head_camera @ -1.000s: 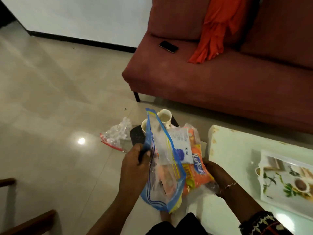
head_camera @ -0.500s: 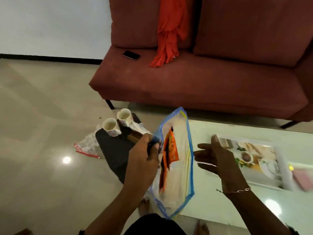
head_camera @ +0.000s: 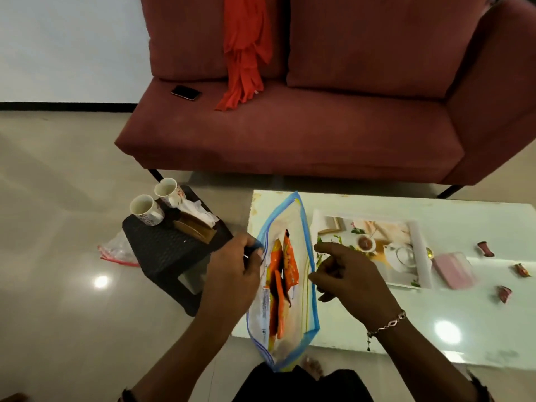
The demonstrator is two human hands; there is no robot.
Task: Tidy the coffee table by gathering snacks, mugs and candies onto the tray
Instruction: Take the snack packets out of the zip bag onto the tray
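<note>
Two mugs (head_camera: 153,203) stand on the black stool (head_camera: 168,250), left of the coffee table (head_camera: 464,320) and off the tray. Left hand (head_camera: 232,274) pinches the zip bag (head_camera: 290,285) at its left lip, mouth held open, orange snack packets (head_camera: 282,274) inside. Right hand (head_camera: 348,277) hovers loose-fingered, holding nothing. Best keep the lip taut, reach in, lift packets singly onto the tray (head_camera: 417,256). Candies (head_camera: 504,293) lie scattered farther right

Head view: one wide-angle camera, worn at head height, facing forward and down. Hands (head_camera: 232,274) nearest, table (head_camera: 435,338) below at right, sofa (head_camera: 290,134) farther ahead.
</note>
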